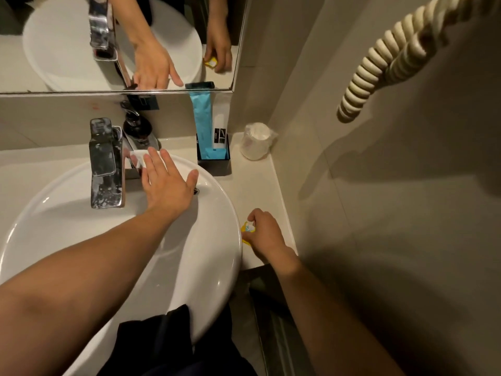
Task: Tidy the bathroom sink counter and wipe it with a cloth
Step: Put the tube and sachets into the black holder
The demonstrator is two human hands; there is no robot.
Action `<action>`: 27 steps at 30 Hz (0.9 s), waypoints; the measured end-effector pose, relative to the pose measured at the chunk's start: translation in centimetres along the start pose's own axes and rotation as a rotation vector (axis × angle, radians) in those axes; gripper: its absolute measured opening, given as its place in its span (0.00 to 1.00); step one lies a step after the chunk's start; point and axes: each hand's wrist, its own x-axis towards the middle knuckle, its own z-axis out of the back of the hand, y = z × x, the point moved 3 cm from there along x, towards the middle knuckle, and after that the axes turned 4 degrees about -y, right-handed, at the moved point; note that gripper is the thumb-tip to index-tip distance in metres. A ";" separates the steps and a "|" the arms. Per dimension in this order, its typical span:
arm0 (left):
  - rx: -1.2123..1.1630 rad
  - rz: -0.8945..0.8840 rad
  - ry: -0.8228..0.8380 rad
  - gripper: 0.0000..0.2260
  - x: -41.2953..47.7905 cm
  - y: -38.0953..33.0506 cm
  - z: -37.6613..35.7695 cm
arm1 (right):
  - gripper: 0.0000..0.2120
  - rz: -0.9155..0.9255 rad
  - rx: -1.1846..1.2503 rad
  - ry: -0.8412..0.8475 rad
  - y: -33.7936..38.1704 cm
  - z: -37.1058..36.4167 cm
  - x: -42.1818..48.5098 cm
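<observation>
Counter [252, 183]: yellow packet [246, 229] half-hidden, R hand [264, 234].

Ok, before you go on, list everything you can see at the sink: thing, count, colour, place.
Basin: one, white, round, centre of the counter.
Tap: one, chrome, spotted, behind the basin.
Pump bottle: one, dark, behind the tap at the wall.
Black holder: one, on the counter right of the basin, holding a blue packet and a white packet.
Wrapped cups: white, in clear wrap, count unclear, back right corner.
Yellow sachet: one, on the counter right of the basin.
Coiled cord: one, cream, on the right wall.
Mirror: one, above the counter.
Dark cloth: one, at the basin's near rim.
Left hand: open, spread over the basin near the tap.
Right hand: pinching the sachet.
</observation>
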 end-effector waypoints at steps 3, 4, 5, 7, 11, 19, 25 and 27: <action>0.010 0.000 -0.003 0.41 0.0 0.1 0.0 | 0.17 -0.010 0.018 -0.025 -0.2 -0.4 0.1; 0.012 0.000 -0.002 0.41 0.0 0.1 -0.1 | 0.15 -0.023 0.017 -0.026 -0.3 -0.3 0.2; 0.012 -0.001 -0.003 0.41 0.0 0.1 -0.1 | 0.13 -0.030 0.013 -0.027 -0.4 -0.2 0.3; 0.008 -0.002 -0.003 0.41 0.0 0.1 -0.1 | 0.07 -0.041 0.057 -0.042 -0.5 0.5 0.5; 0.013 0.001 0.008 0.41 -0.2 0.1 0.0 | 0.05 -0.016 0.241 -0.137 0.9 3.7 1.2; -0.015 0.002 -0.002 0.41 -0.4 -0.2 0.2 | 0.05 0.291 0.513 -0.310 12.1 11.5 4.9; -0.008 0.007 -0.018 0.41 -0.4 -0.4 0.2 | 0.05 0.393 0.306 -0.286 16.6 11.0 8.5; 0.000 0.007 -0.022 0.41 -0.3 -0.4 0.2 | 0.06 0.399 0.199 -0.256 16.4 9.7 9.2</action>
